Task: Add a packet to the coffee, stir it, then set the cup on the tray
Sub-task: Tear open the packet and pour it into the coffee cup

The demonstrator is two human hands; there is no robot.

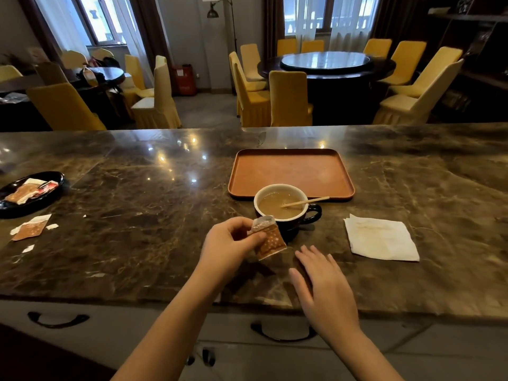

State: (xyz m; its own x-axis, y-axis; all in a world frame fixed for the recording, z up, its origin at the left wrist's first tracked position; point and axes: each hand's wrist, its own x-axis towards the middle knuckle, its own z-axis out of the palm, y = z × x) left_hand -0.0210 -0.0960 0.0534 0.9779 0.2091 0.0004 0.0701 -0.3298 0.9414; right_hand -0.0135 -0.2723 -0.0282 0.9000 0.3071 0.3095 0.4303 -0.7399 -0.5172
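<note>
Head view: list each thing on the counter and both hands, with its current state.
Packet: held by left hand, whether torn open cannot be told.
Right hand: open, empty, over the counter.
Cup: upright on counter, holding coffee, not on tray.
Stirrer: leaning in cup.
Tray: empty.
Napkin: unfolded, flat.
Black dish: holds packets.
Torn packet: lying open on counter.

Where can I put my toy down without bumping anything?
The tray is bare. There is open counter between the black dish and the tray, and right of the napkin. It is crowded near the cup, where the left hand holds a packet beside the right hand.
</note>
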